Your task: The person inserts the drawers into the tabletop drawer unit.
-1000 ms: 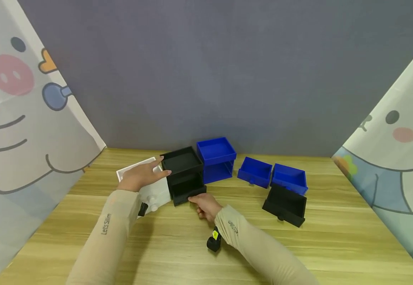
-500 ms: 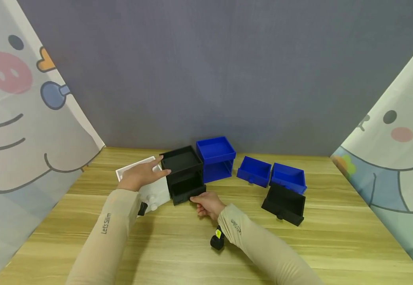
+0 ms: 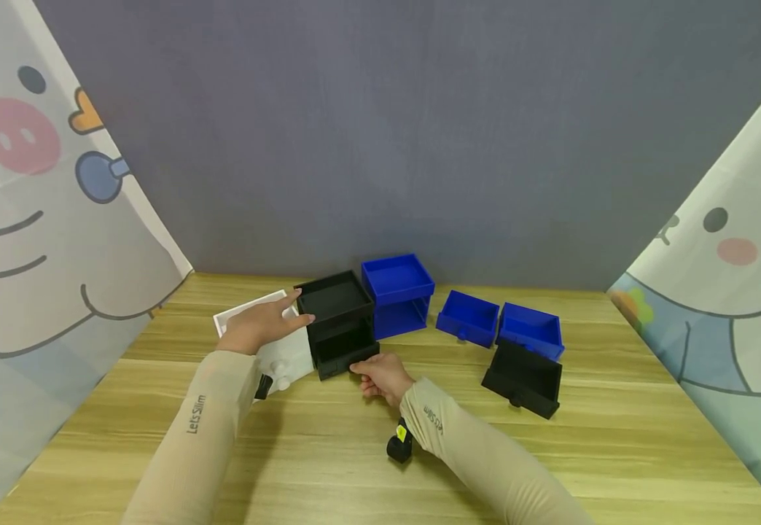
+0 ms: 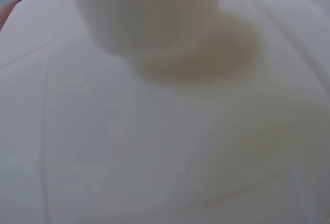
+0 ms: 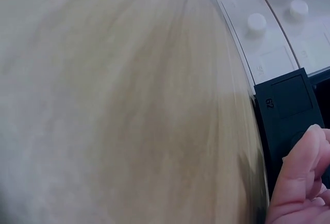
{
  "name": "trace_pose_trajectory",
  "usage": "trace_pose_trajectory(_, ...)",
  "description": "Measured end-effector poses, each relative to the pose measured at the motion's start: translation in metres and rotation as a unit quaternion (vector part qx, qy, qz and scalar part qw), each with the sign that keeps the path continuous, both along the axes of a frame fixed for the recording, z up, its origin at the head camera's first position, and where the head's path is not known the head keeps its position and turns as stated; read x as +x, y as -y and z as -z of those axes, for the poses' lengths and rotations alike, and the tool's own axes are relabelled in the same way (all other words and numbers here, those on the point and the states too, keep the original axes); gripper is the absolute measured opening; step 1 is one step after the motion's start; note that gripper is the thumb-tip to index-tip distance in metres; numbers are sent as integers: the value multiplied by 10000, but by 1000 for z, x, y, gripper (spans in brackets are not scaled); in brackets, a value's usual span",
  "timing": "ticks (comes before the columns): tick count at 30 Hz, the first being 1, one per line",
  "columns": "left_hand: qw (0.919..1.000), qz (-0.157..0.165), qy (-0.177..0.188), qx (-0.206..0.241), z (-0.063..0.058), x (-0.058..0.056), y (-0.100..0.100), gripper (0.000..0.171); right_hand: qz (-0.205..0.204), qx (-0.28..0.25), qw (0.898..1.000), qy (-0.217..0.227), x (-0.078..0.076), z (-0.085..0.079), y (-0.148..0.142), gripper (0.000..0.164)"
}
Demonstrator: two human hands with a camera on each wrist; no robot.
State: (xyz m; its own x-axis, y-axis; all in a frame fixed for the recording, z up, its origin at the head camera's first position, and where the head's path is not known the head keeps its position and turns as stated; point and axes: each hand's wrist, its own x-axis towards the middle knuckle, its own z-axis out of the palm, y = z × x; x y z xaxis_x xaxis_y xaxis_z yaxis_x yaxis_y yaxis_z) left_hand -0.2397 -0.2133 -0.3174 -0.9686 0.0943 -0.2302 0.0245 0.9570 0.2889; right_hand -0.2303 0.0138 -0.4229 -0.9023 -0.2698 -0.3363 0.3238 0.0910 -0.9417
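Black drawer [image 3: 341, 362] in lower bay of black cabinet [image 3: 336, 295]; right hand [image 3: 383, 378] pinches its front, left hand [image 3: 259, 326] fingers spread at cabinet's left edge. Marking left of right thumb looks like "62". Sleeves [image 3: 193, 423] read "Let'sSlim". Drawer's knob mostly hidden behind thumb; left wrist view blurred.

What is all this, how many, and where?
Cabinets: 3, white, black and blue, left to right.
White knobs: 2, on the white cabinet.
Blue drawers: 2, right of the cabinets.
Black drawers: 2, one in the black cabinet, one loose at right.
Table: 1, yellowish, underneath.
Backdrop: 1, grey, behind.
Cartoon panels: 2, pale, at sides.
Cameras: 2, black, at wrists.
Sleeves: 2, beige, on arms.
Left hand: 1, at the black cabinet's left edge.
Right hand: 1, at that cabinet's drawer.
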Motion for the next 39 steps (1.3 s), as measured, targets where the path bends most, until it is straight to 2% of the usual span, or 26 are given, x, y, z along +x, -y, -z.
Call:
trace_pose_trajectory(6, 10000, 26, -67, 27, 2, 1, 0, 84, -42, 36, 10000, -74, -2, 2, 0, 21)
trace_pose_trajectory(12, 10000, 59, -67, -4, -1, 2, 1, 83, 39, 145, 9998, -136, -3, 2, 3, 19)
trace_pose_trajectory(18, 10000, 19, -18, 5, -1, 2, 2, 83, -67, 174, 9997, -148, -3, 5, 3, 17)
trace_pose_trajectory(22, 9999, 85, -108, 43, 0, 2, 1, 82, -80, 180, 9996, -192, -7, 4, 1, 15)
trace_pose_trajectory(39, 9999, -15, -45, -109, 2, -2, 1, 82, 199, -256, 9994, -79, -24, 5, 14, 16)
